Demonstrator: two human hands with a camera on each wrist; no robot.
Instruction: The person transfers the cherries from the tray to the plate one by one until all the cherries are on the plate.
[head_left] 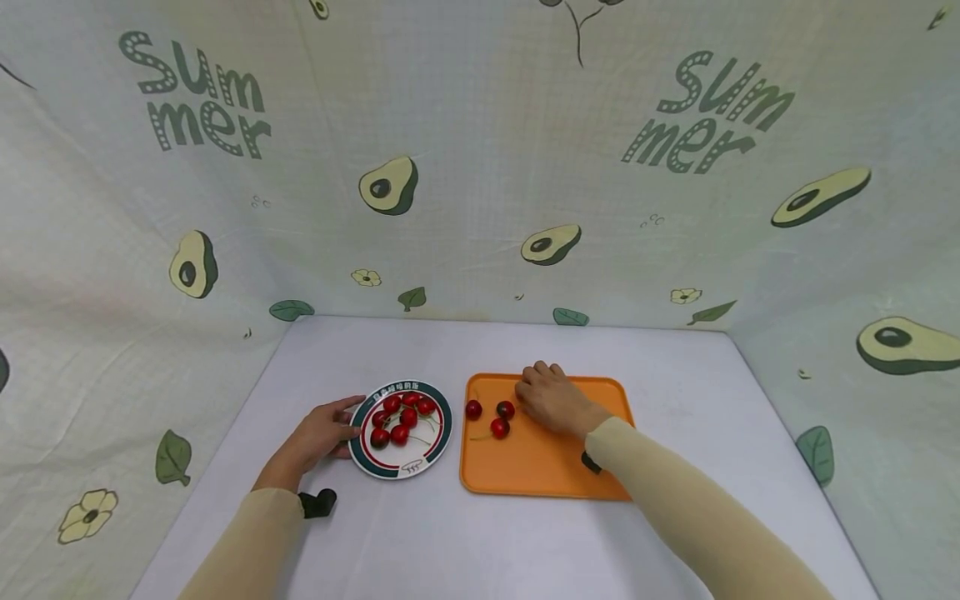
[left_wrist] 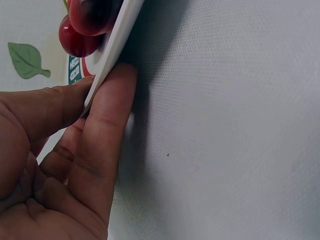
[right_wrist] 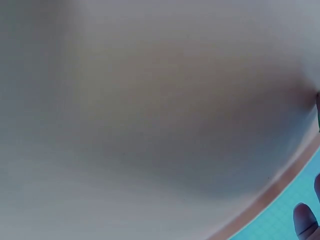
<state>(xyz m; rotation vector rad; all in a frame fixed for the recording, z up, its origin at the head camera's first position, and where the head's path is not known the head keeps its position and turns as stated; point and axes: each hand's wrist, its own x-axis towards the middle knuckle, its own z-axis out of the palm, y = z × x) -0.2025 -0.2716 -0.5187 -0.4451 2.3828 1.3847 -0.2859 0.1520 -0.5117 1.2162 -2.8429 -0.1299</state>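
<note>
My left hand (head_left: 318, 433) pinches the left rim of a round plate (head_left: 447, 421) with a dark green border. In the left wrist view the thumb lies over the white plate edge (left_wrist: 116, 47), with fingers underneath. Several red cherries (head_left: 408, 417) lie on the plate. To its right is an orange rectangular tray (head_left: 525, 475) with three visible cherries: one at left (head_left: 473, 409), a darker cherry (head_left: 506, 409) and a stemmed cherry (head_left: 499, 427). Over the tray's upper middle, my right hand (head_left: 551, 400) reaches down with bent fingers. Its fingertips and anything between them are hidden.
Plate and tray stand side by side on a white table (head_left: 390, 542), a narrow gap between them. A cloth (head_left: 465, 125) printed with avocados and leaves hangs behind and along both sides. The right wrist view is mostly a blurred pale surface, with fingertips (right_wrist: 304, 220) at its edge.
</note>
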